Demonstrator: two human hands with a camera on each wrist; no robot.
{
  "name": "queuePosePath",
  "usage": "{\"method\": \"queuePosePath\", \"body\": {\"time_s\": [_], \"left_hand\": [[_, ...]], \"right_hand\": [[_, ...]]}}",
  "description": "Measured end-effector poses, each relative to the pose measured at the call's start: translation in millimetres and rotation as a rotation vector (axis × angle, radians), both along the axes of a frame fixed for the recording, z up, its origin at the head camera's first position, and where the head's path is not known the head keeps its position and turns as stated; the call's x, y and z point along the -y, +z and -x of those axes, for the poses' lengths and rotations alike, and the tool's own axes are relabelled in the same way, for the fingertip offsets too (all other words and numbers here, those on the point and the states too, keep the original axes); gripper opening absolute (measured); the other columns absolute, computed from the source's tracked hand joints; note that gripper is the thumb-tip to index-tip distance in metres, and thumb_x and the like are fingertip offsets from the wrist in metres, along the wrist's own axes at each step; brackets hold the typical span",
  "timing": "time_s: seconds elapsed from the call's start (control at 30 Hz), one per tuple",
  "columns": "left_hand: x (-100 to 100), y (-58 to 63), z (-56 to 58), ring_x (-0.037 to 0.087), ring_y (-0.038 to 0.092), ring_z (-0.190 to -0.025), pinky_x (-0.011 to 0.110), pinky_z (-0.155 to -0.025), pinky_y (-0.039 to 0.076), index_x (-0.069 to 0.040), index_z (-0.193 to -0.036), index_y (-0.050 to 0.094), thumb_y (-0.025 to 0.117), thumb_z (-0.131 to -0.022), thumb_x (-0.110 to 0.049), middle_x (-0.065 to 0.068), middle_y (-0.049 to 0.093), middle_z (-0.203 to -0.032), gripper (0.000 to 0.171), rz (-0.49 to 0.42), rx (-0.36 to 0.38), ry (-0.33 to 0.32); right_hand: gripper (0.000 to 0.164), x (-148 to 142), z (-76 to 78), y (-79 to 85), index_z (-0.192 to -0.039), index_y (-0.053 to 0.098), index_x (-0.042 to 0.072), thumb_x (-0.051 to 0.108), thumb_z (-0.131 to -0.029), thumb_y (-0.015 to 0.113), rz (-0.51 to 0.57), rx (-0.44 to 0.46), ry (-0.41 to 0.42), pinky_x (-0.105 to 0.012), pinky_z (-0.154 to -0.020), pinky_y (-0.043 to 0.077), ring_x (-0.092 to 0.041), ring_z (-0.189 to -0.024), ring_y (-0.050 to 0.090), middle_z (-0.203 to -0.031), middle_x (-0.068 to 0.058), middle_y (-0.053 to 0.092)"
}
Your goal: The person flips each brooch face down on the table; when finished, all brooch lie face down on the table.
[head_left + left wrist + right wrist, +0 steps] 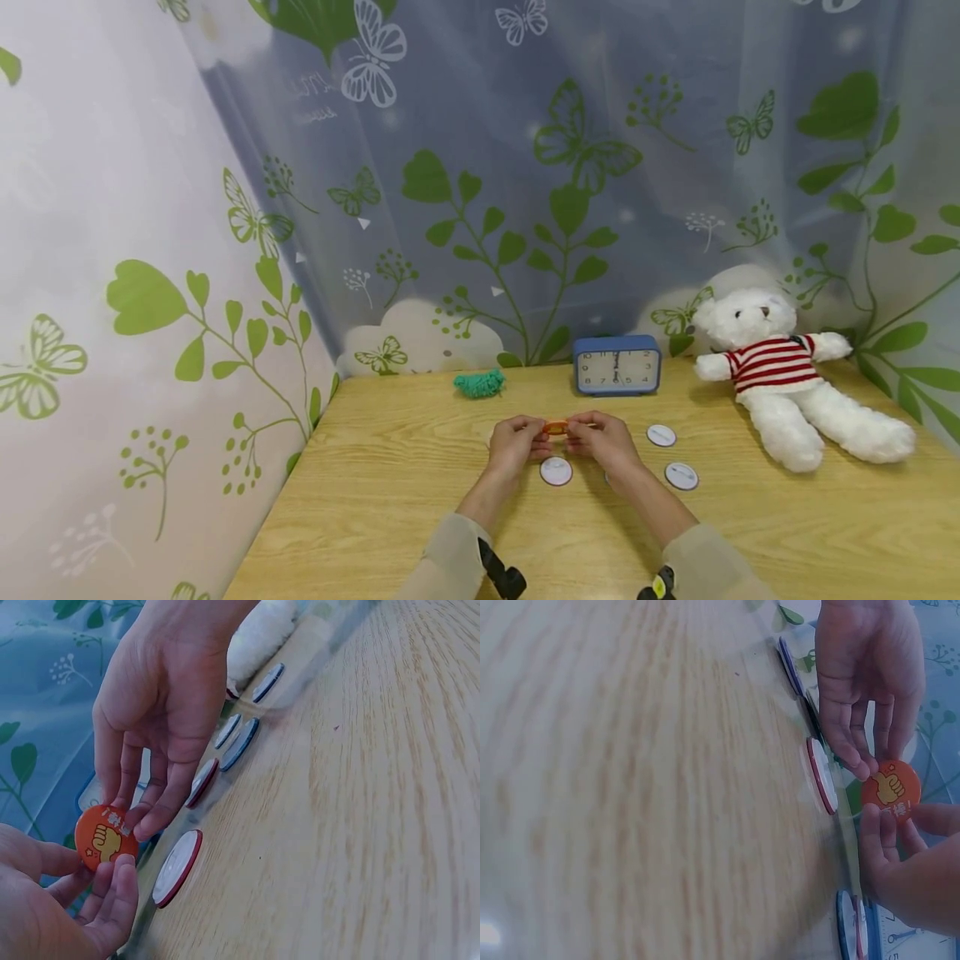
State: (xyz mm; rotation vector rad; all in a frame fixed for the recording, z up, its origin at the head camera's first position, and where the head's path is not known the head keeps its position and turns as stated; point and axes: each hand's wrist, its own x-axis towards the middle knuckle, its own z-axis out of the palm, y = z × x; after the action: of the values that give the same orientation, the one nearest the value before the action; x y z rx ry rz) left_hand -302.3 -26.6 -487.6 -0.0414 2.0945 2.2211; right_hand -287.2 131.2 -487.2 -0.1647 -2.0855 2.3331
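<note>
Both hands hold an orange button badge (107, 838) between them, raised above the wooden table (390, 500). The badge's face carries a yellow thumbs-up hand and white characters. My left hand (513, 446) pinches one edge with thumb and fingertips. On the opposite edge, the fingertips of my right hand (606, 442) pinch it too. Just below the hands, a round badge (556, 472) lies with its pale back up and a red rim. Two more badges, an upper one (662, 436) and a lower one (682, 476), lie right of my right hand, backs up. Another is mostly hidden under the right wrist.
A blue alarm clock (617, 367) stands behind the hands near the table's back edge. Left of it lies a green bundle of yarn (480, 383). At the right, a white teddy bear (780, 367) in a striped shirt leans on the patterned curtain (480, 125).
</note>
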Motion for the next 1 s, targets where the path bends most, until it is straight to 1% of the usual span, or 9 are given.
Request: {"method": "queuePosePath", "body": {"time_s": [0.23,0.37,0.47,0.6,0.77,0.87,1.0], "left_hand": [[0.5,-0.1,-0.1,0.019,0.072,-0.073,0.033,-0.070,0.066,0.013,-0.110,0.070,0.061,-0.102,-0.005,0.011,0.068,-0.084,0.021,0.001,-0.006,0.006],[1.0,-1.3,0.6,0.017,0.071,-0.073,0.030,-0.068,0.065,0.012,-0.110,0.071,0.062,-0.102,-0.004,0.014,0.070,-0.088,0.020,0.002,-0.010,0.009],[1.2,-2.5,0.8,0.016,0.070,-0.072,0.029,-0.067,0.065,0.013,-0.110,0.071,0.062,-0.101,-0.002,0.018,0.071,-0.091,0.019,0.009,-0.020,0.006],[0.1,-3.8,0.4,0.015,0.069,-0.072,0.029,-0.068,0.065,0.012,-0.112,0.071,0.064,-0.099,0.001,0.020,0.073,-0.093,0.018,0.031,-0.043,0.006],[-1.5,-2.6,-1.4,0.017,0.070,-0.073,0.029,-0.068,0.064,0.009,-0.116,0.070,0.067,-0.094,0.007,0.020,0.072,-0.092,0.023,0.045,-0.048,0.017],[-2.2,-1.9,-1.9,0.016,0.070,-0.071,0.029,-0.069,0.064,0.009,-0.116,0.070,0.067,-0.092,0.008,0.020,0.072,-0.091,0.024,0.050,-0.049,0.026],[-2.9,-2.9,-0.9,0.016,0.069,-0.071,0.032,-0.070,0.065,0.011,-0.113,0.071,0.067,-0.091,0.010,0.022,0.072,-0.093,0.022,0.058,-0.059,0.036]], "right_hand": [[0.023,1.3,0.6,0.5,-0.117,0.060,-0.020,-0.001,-0.103,0.058,0.018,0.006,0.002,-0.028,-0.075,0.064,-0.016,-0.077,0.070,-0.092,-0.015,0.070],[0.024,2.0,0.4,0.6,-0.116,0.060,-0.021,0.000,-0.103,0.058,0.026,0.004,-0.001,-0.027,-0.074,0.064,-0.015,-0.077,0.070,-0.090,-0.014,0.070],[0.023,2.4,0.5,-0.3,-0.115,0.061,-0.019,0.000,-0.102,0.060,0.009,0.001,-0.007,-0.026,-0.071,0.064,-0.015,-0.076,0.069,-0.091,-0.014,0.070],[0.022,1.8,0.1,-1.8,-0.116,0.061,-0.018,-0.004,-0.099,0.062,-0.020,-0.004,-0.005,-0.025,-0.070,0.063,-0.015,-0.075,0.070,-0.094,-0.016,0.070],[0.021,0.5,0.0,-3.9,-0.117,0.059,-0.018,-0.011,-0.097,0.059,-0.004,-0.010,0.012,-0.028,-0.068,0.065,-0.018,-0.071,0.072,-0.090,-0.019,0.070],[0.024,0.1,0.3,-4.7,-0.120,0.058,-0.016,-0.013,-0.096,0.058,0.002,-0.005,0.012,-0.029,-0.068,0.065,-0.018,-0.070,0.072,-0.087,-0.018,0.069],[0.029,0.5,1.1,-7.6,-0.124,0.055,-0.017,-0.015,-0.096,0.059,0.016,-0.016,0.014,-0.029,-0.068,0.065,-0.018,-0.071,0.072,-0.088,-0.018,0.069]]}}
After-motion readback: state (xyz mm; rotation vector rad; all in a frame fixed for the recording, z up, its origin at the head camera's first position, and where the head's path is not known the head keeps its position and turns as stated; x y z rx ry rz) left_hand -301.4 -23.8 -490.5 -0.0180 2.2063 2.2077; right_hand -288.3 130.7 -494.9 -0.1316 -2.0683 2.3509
